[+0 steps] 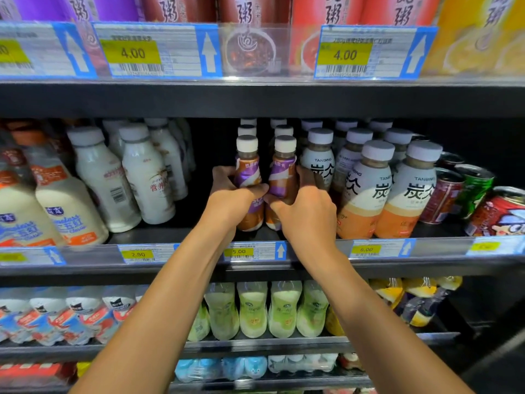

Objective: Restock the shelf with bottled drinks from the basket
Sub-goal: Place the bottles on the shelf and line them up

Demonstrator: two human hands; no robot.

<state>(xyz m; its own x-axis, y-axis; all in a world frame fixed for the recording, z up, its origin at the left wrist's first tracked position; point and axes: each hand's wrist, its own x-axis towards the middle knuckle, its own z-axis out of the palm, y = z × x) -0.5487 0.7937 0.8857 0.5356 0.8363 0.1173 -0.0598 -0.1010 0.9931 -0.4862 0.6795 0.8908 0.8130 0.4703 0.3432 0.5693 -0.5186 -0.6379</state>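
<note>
Both hands are up at the middle shelf [159,237], and each one has a drink. The left hand [230,194] is wrapped around the left brown-and-purple bottle [247,174], thumb across the front and fingers curled round the far side. The right hand [306,211] grips the right brown-and-purple bottle [284,172] the same way. The two bottles stand upright, side by side and almost touching, right at the front of the shelf above the 5.00 price tag [238,251]. Their bases look to be down on the shelf board, or very nearly; I can't tell from here whether their weight has been let go.

Behind each bottle a short file of matching white caps [246,129] runs back into the dark, so both lanes of this drink already hold stock and this pair sits as the front facing. My guess is that this placement is almost finished: what remains is to open the fingers and draw the arms back.

To the left of the pair there is a dark gap [210,149] before the white milk bottles [142,172], which looks as if it could take another lane. On the right the grey-capped Tanbing bottles [366,189] stand close against the right hand, with cans [477,189] beyond them.

The basket is not in sight, so I can't say how many bottles are left to bring up, or whether this pair is the last.
</note>
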